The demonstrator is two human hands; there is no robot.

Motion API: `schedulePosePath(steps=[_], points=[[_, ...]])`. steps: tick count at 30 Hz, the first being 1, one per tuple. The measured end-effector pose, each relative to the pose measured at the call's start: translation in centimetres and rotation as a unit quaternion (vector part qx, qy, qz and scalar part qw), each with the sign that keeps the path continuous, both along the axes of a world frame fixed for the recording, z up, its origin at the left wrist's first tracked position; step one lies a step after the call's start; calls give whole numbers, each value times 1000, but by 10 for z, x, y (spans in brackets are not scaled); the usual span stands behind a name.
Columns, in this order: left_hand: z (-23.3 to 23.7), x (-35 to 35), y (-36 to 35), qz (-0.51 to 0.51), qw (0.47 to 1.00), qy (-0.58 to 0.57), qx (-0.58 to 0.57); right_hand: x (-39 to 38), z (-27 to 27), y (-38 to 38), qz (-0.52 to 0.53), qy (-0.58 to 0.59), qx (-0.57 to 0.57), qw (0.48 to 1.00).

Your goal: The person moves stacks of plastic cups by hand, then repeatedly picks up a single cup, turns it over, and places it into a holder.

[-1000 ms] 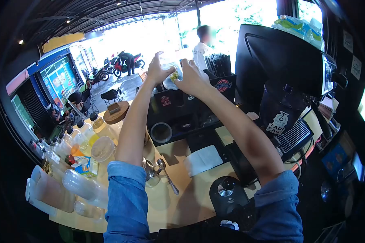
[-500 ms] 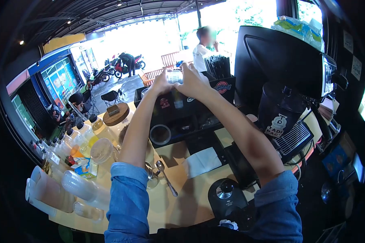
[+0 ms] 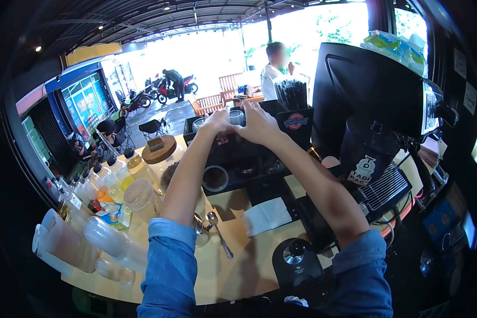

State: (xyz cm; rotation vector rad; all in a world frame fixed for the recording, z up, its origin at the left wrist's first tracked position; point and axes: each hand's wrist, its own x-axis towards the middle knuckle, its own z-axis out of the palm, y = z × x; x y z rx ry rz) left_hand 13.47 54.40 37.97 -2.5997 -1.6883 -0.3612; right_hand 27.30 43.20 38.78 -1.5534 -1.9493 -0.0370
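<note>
Both arms reach forward to the black organizer box [image 3: 238, 153] at the back of the counter. My left hand [image 3: 217, 122] and my right hand [image 3: 258, 124] are on either side of a clear plastic cup or lid stack [image 3: 236, 117], their fingers curved round it. It sits low at the box's top edge, partly hidden by the hands. Just left of it, another clear round rim [image 3: 198, 123] shows in the box. Black straws [image 3: 291, 94] stand in the box's right section.
Bottles [image 3: 138, 165], a wooden-lidded jar [image 3: 159, 150] and plastic cups [image 3: 111, 239] line the left side. A white cloth [image 3: 267, 216], a spoon [image 3: 220, 235] and a black scale [image 3: 297, 259] lie nearer. A black machine [image 3: 368, 90] stands right. A person [image 3: 271, 71] is beyond the counter.
Both hands have lowered the clear stack toward the box's top. The camera view has shifted slightly, so the scene sits a little lower and to the right.
</note>
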Motion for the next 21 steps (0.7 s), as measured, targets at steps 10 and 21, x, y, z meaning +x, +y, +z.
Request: schedulePosePath(steps=[10, 21], points=[[84, -28, -185, 9, 983, 158, 95, -48, 13, -62, 73, -9, 135, 988], [14, -245, -427, -25, 981, 110, 156, -238, -38, -250, 317, 58, 22, 946]])
